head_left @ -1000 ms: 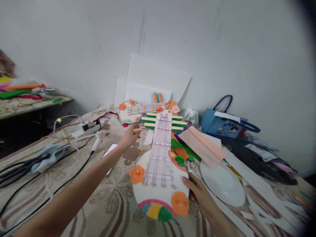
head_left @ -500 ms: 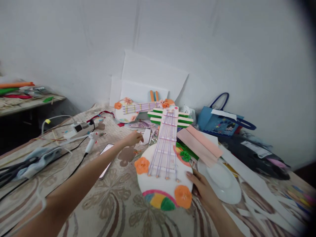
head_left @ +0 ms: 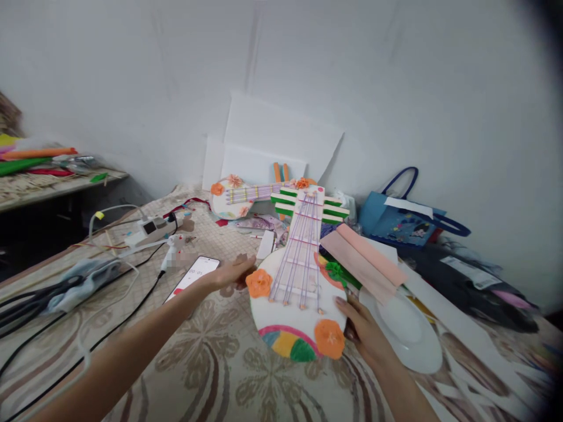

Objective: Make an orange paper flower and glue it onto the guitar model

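Observation:
A handmade toy guitar (head_left: pixel 268 316), white with purple strings, green-sided pegs and orange paper flowers, tilts above the patterned tablecloth in the middle. My right hand (head_left: pixel 363 325) is closed on its lower right edge, the thumb on the front face and the other fingers partly hidden behind. At the opposite edge, just beside an orange flower (head_left: pixel 259 283), my left hand (head_left: pixel 237 271) reaches out with fingers stretched and slightly apart. Whether those fingertips touch the guitar is hard to see. A small white piece (head_left: pixel 265 244) lies on the table beyond that hand.
Left of the guitar lie a phone (head_left: pixel 200 273), a glue gun (head_left: pixel 173 253), a power strip (head_left: pixel 149 230) and trailing cables. A second toy guitar (head_left: pixel 229 205) rests behind. On the right are peach paper (head_left: pixel 372 257), a white plate (head_left: pixel 433 346) and a blue bag (head_left: pixel 387 220).
My left hand has come back from the small white piece to the guitar's left edge, uncovering more of the phone. My right hand keeps its hold. The view has shifted slightly.

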A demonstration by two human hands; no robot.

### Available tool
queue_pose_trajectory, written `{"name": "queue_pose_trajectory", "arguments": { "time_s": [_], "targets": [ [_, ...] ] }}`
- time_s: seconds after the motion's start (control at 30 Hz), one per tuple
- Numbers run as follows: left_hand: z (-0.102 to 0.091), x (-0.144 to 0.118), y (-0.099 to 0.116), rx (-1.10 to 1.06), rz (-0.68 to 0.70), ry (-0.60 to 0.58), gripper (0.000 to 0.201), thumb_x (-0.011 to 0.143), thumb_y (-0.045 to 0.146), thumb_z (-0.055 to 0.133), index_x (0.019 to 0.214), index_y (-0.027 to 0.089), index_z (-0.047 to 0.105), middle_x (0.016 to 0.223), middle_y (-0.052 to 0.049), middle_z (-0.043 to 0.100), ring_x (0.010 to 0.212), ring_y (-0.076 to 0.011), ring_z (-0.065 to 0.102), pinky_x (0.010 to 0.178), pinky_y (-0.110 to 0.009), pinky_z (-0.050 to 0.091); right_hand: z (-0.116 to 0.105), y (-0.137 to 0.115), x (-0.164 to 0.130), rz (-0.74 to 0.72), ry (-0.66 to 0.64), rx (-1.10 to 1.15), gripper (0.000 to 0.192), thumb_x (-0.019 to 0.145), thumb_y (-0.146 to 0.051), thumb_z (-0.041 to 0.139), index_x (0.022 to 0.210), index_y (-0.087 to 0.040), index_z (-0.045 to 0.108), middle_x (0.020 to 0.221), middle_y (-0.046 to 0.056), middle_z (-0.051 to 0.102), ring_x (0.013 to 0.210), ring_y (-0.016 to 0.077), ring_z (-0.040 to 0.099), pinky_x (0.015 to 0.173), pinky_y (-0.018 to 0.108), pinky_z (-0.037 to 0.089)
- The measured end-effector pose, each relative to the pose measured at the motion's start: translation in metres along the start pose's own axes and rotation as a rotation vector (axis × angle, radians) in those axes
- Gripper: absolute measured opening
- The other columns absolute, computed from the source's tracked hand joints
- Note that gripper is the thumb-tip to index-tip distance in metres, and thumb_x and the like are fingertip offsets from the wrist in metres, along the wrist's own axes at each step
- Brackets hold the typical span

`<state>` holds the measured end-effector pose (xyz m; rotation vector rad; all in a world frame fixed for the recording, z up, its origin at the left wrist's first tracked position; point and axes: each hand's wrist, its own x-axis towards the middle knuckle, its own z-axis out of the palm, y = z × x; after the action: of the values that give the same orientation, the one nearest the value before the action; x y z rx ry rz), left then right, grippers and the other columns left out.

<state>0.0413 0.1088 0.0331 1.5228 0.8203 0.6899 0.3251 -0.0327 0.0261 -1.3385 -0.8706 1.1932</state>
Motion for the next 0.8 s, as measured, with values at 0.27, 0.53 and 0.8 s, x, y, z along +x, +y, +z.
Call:
{"name": "queue_pose_trajectory", "arguments": {
  "time_s": [0.27,0.53,0.8],
  "targets": [
    [-0.023,0.011,-0.02,-0.256,-0.071,0.154,0.045,0.084,0.046,0.048,0.053,0.014,0.048,0.043,0.005,0.037,0.033,-0.004,0.029,0.033,-0.017,0.021,-0.001,-0.001,0.0,0.017,0.002,0.008,0.034,0.065,-0.046,0.072,0.08,-0.018,0.059,0.046,-0.006,0.049,0.034,0.003,0.028,0.033,0.015,0.017],
    [-0.038,0.055,0.009,-0.369,0.097,0.513,0.031,0.087,0.031,0.051,0.113,0.014,0.051,0.111,-0.009,0.056,0.092,-0.0193,0.058,0.077,-0.039,0.05,0.008,0.014,-0.009,0.045,-0.063,-0.053,0.049,0.065,-0.049,0.069,0.101,-0.016,0.064,0.05,-0.004,0.053,0.034,0.0033,0.027,0.031,0.016,0.014],
    [-0.032,0.089,0.023,-0.047,0.185,0.374,0.028,0.085,0.024,0.054,0.112,0.017,0.053,0.101,-0.006,0.06,0.073,-0.0108,0.059,0.068,-0.027,0.05,0.009,0.008,-0.014,0.042,-0.107,-0.072,0.041,0.07,-0.045,0.068,0.099,-0.016,0.064,0.056,-0.002,0.056,0.038,0.0045,0.031,0.034,0.016,0.018]
  ]
}}
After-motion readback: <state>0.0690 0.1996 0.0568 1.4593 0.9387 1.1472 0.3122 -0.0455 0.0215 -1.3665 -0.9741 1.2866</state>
